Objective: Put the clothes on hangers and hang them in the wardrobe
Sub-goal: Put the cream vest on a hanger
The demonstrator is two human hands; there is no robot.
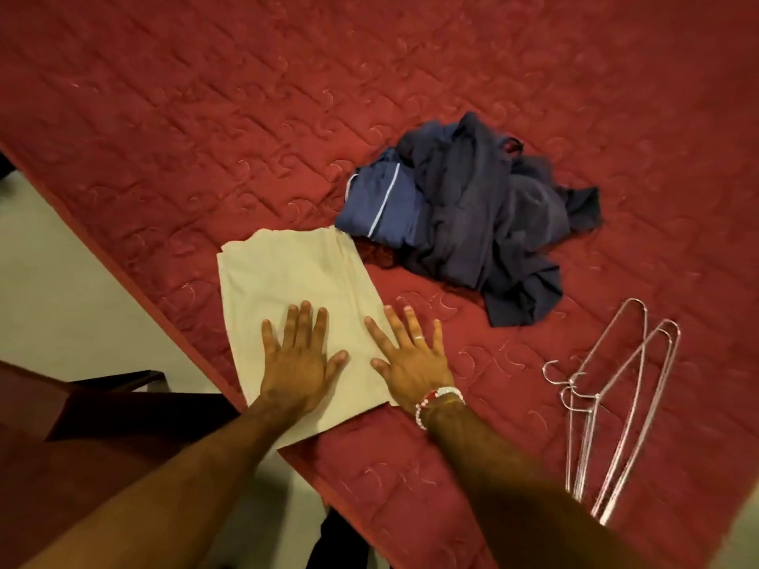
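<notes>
Hands come first in view: the left hand (302,357) lies spread and flat on the near half of a folded beige garment (287,273), fingers straight and gripping nothing. The right hand (410,359), with a ring on one finger and a beaded bracelet (439,400) at the wrist, is equally flat and open and straddles the garment's right edge, partly on cloth and partly on the red quilted bedspread (369,76) beneath. Neither hand has hold of anything; both only press down. Judging by this, the step in hand is smoothing or steadying the beige garment before it goes on a hanger, so the task looks barely begun. To the right of the garment, well apart from it, lies a loose cluster of wire hangers (591,408), hooks overlapping. The next move probably calls for one hand to reach right, work a single hanger free of the others, and open the folds enough to slip it in. Beyond the garment, touching or nearly touching its far corner, sits a crumpled heap of navy clothes (472,223), one piece edged with white piping. No wardrobe shows. No brand, label or writing can be read anywhere.
</notes>
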